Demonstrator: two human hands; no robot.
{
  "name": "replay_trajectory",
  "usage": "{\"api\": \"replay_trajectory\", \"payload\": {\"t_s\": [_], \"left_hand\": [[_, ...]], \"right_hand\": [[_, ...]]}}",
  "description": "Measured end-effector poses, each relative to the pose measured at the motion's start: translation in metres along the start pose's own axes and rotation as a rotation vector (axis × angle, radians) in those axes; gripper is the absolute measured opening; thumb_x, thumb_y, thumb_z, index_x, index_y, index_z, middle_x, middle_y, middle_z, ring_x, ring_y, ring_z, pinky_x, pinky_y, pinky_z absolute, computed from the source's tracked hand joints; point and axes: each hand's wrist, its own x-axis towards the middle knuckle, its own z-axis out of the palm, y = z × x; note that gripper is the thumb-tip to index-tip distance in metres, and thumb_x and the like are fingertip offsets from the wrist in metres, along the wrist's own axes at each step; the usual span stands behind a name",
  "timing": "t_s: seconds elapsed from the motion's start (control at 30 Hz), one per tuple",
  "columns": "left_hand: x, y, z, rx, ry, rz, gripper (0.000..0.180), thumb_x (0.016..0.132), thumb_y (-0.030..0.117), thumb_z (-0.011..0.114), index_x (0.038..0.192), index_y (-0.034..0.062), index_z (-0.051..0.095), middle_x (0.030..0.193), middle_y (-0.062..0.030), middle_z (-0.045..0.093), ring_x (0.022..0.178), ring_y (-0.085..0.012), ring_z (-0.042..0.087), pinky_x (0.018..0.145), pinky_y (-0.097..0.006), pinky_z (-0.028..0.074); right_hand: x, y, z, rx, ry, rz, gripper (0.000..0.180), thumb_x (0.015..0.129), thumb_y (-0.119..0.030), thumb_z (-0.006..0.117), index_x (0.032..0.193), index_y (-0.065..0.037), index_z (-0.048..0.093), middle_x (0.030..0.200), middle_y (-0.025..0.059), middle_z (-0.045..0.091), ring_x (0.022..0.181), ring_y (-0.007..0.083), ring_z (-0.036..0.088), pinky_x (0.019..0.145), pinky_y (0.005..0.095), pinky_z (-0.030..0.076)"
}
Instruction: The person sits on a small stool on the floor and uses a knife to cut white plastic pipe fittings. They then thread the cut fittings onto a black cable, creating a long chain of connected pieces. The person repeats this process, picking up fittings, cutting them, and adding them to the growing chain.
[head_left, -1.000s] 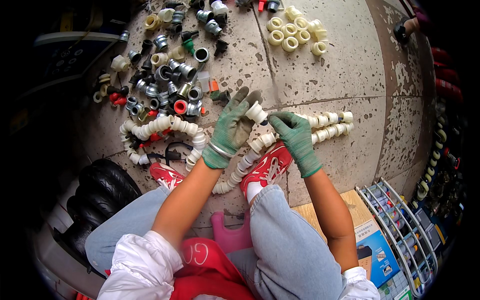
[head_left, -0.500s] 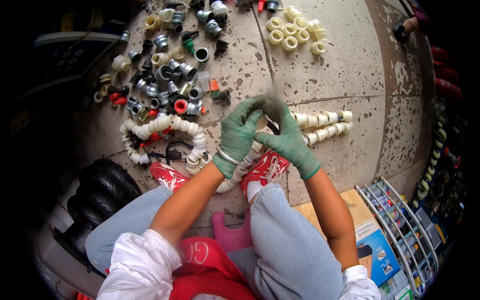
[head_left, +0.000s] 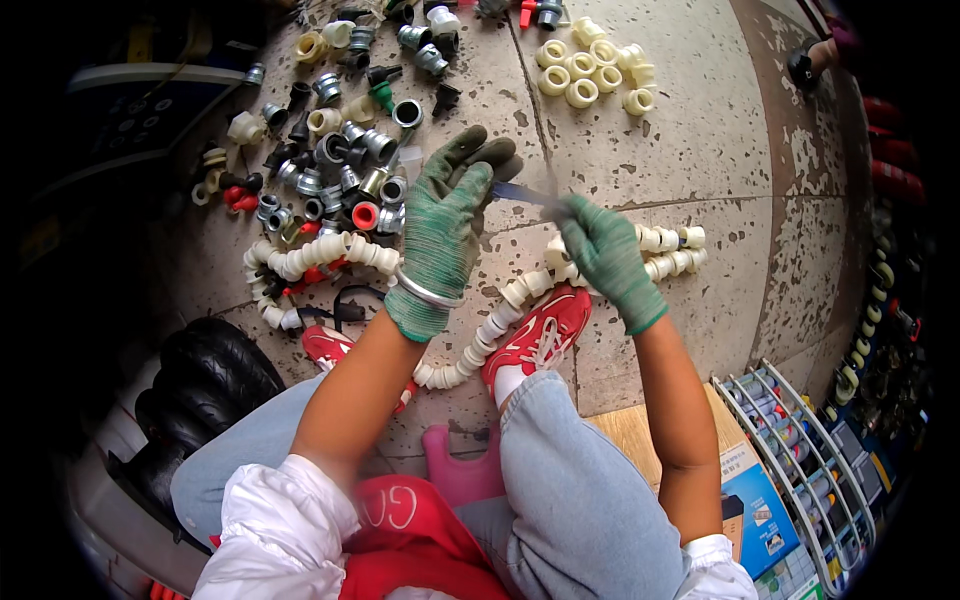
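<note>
Both of my hands wear green knitted gloves with dark fingertips. Between them runs a thin, flat dark strip (head_left: 525, 195), partly blurred by motion. My left hand (head_left: 445, 225) has its thumb against the strip's left end, fingers bent behind it. Opposite, my right hand (head_left: 612, 255) closes around the strip's other end, knuckles up. Cream ring fittings (head_left: 490, 335) are threaded in a long row that curves past my red shoes (head_left: 545, 335). The row's doubled end (head_left: 675, 250) lies right of my right hand, and its looped part (head_left: 315, 260) lies left of my left hand.
A pile of metal, black and coloured pipe fittings (head_left: 340, 150) covers the floor at far left. Loose cream rings (head_left: 590, 70) sit in a group beyond my hands. Near right stands a wire rack (head_left: 800, 450); black tyre-like rolls (head_left: 205, 385) stand at left.
My hands have moved apart, the left one up and left, the right one to the right. The dark strip now shows stretched between them. A shoe at left is more covered by my arm.
</note>
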Motion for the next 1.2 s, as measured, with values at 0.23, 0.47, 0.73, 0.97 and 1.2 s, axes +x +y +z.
{"api": "replay_trajectory", "payload": {"t_s": [0.23, 0.47, 0.73, 0.97, 1.2], "left_hand": [[-0.03, -0.056, -0.02, 0.182, -0.068, -0.311, 0.048, 0.09, 0.015, 0.058, 0.129, -0.0046, 0.039, 0.122, -0.0168, 0.053, 0.11, -0.0249, 0.056, 0.097, -0.035, 0.044], [-0.014, -0.067, -0.056, 0.304, 0.177, -0.289, 0.036, 0.089, 0.012, 0.057, 0.123, 0.0006, 0.048, 0.109, -0.0077, 0.057, 0.1, -0.0181, 0.059, 0.086, -0.028, 0.048], [-0.01, -0.076, -0.063, 0.275, 0.177, -0.37, 0.035, 0.09, 0.013, 0.057, 0.121, 0.0018, 0.048, 0.108, -0.0063, 0.056, 0.095, -0.0156, 0.058, 0.081, -0.026, 0.049], [-0.015, -0.078, -0.06, 0.275, 0.175, -0.396, 0.033, 0.091, 0.014, 0.056, 0.121, 0.002, 0.049, 0.109, -0.0064, 0.056, 0.096, -0.0159, 0.058, 0.082, -0.027, 0.049], [-0.001, -0.061, -0.08, 0.161, 0.198, -0.321, 0.038, 0.092, 0.02, 0.055, 0.127, 0.0074, 0.044, 0.113, -0.0069, 0.054, 0.1, -0.0185, 0.057, 0.083, -0.032, 0.05]], "right_hand": [[0.107, 0.042, -0.023, -0.673, 0.226, -0.197, 0.015, 0.085, -0.02, 0.058, 0.092, -0.008, 0.063, 0.131, 0.0112, 0.048, 0.096, 0.0285, 0.06, 0.08, 0.0407, 0.05], [0.073, 0.061, 0.003, -0.378, 0.173, -0.142, 0.015, 0.083, -0.018, 0.058, 0.09, -0.005, 0.063, 0.124, 0.0118, 0.053, 0.095, 0.0323, 0.059, 0.082, 0.0415, 0.049], [0.077, 0.051, 0.018, -0.614, 0.035, -0.127, 0.012, 0.081, -0.017, 0.059, 0.084, -0.006, 0.062, 0.117, 0.0119, 0.055, 0.089, 0.0323, 0.059, 0.078, 0.0449, 0.048], [0.098, 0.057, 0.023, -0.403, 0.155, -0.3, 0.015, 0.084, -0.015, 0.057, 0.089, -0.003, 0.062, 0.125, 0.0128, 0.052, 0.098, 0.0344, 0.057, 0.086, 0.0421, 0.046], [0.051, 0.038, 0.033, 0.292, 0.028, -0.06, 0.022, 0.089, -0.019, 0.054, 0.101, -0.003, 0.063, 0.114, 0.011, 0.059, 0.095, 0.0259, 0.058, 0.084, 0.0347, 0.047]]}}
